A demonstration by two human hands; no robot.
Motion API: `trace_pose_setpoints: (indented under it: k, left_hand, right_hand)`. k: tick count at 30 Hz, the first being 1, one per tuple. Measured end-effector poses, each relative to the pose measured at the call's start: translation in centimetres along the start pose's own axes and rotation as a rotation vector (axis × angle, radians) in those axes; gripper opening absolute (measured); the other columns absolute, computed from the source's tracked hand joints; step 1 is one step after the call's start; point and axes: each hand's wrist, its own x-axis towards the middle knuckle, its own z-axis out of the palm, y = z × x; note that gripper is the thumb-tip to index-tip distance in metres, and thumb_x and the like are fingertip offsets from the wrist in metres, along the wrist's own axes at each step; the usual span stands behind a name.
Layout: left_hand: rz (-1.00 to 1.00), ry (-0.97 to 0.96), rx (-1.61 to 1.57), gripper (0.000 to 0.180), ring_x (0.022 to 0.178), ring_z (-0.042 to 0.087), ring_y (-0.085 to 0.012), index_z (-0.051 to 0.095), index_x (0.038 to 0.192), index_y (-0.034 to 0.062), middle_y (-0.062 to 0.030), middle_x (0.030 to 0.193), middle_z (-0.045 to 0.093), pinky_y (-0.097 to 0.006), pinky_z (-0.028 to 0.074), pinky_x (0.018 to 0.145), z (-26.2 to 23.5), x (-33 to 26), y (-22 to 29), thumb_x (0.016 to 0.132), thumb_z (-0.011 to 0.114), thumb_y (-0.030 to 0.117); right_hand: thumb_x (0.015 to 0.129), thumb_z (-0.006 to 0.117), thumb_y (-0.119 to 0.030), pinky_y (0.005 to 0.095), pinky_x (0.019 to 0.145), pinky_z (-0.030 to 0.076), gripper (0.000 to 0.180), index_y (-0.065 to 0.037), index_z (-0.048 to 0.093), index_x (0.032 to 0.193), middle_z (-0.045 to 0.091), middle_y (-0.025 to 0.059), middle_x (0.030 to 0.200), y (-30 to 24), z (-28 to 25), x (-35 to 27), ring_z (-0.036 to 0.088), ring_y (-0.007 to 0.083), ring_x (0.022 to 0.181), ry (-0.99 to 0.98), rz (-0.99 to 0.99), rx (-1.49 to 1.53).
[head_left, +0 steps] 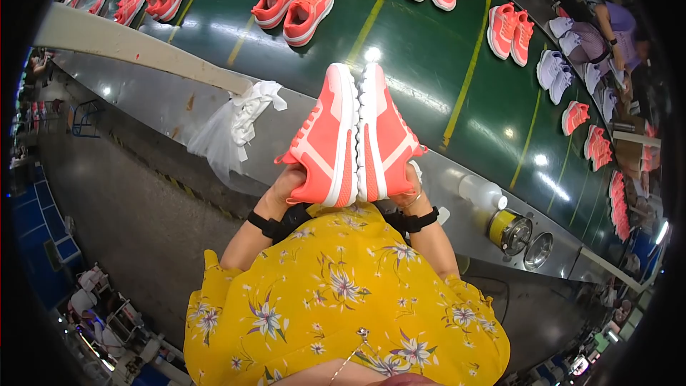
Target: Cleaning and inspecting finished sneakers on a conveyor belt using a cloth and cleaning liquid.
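Dead centre above the green conveyor belt (429, 78), both hands — left hand (286, 187), right hand (409, 189) — clamp the coral sneakers (354, 136) at their six-o'clock heels, soles pressed together; they look light, cushioned, best held by the firm heels.

We count two coral sneakers (354, 136) held up sole to sole, one in our left hand (286, 189) and one in our right hand (409, 193). On the green conveyor belt (421, 78) lie four full coral pairs (293, 3), with further coral and lilac shoes (554, 68) crowding the rim, too bent to count. One white cloth (236, 125), one white squeeze bottle (480, 191) and two round metal tins (522, 239) sit on the grey ledge.
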Motion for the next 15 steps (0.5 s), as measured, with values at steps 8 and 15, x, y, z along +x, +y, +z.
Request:
trace_pose_setpoints:
  k: [8,15]
  left_hand:
    - [0.072,-0.056,0.183,0.042,0.114,0.062,-0.0196,0.057,0.13,-0.0011,-0.0103,0.129,0.063,-0.035,0.051,0.1,-1.2,0.2,-0.5,0.088,0.061,0.0]
    - [0.132,-0.009,0.521,0.044,0.117,0.06,-0.0185,0.057,0.132,0.003,-0.0084,0.131,0.062,-0.036,0.049,0.102,0.0,-0.5,0.5,0.089,0.067,0.007]
  right_hand:
    - [0.098,0.053,-0.013,0.038,0.103,0.051,0.042,0.002,0.05,0.137,0.061,0.014,0.134,-0.6,0.9,-0.5,0.063,0.0241,0.118,0.067,-0.034,-0.049]
    - [0.099,0.054,-0.018,0.0396,0.107,0.047,0.047,-0.003,0.046,0.143,0.056,0.0118,0.141,-1.6,-0.6,-1.9,0.056,0.0245,0.127,0.154,-0.12,-0.097]
